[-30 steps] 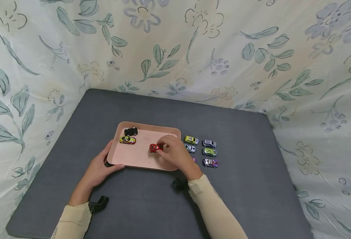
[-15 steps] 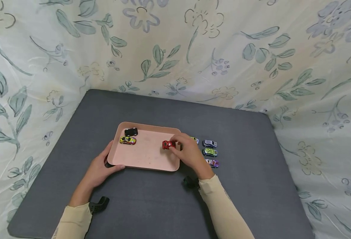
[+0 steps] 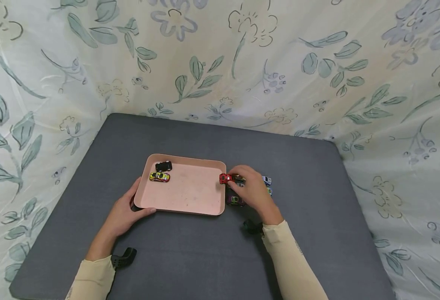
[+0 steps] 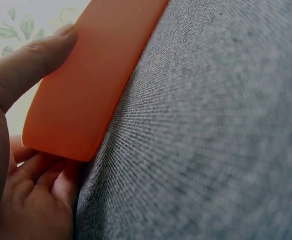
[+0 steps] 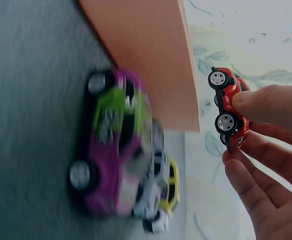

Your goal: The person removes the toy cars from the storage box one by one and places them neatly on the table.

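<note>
I see a dark grey fabric-covered tabletop (image 3: 190, 258) walled in by floral-printed cloth (image 3: 220, 62). A shallow pink rectangular plastic tray (image 3: 190, 200) sits near the centre; a black toy car (image 3: 163, 166) and a yellow toy car (image 3: 159, 176) lie at its 10 o'clock corner. My left hand (image 3: 124, 214) grips the tray's 7 o'clock corner, thumb on the rim. My right hand (image 3: 253, 191) pinches a small red toy car (image 3: 225, 178) in its fingers (image 5: 266, 105), above the tray's 3 o'clock edge. Parked toy cars, including a purple-and-green one (image 5: 113, 145), cluster just beside that edge. Bare grey surface lies at 12 and 6 o'clock.
</note>
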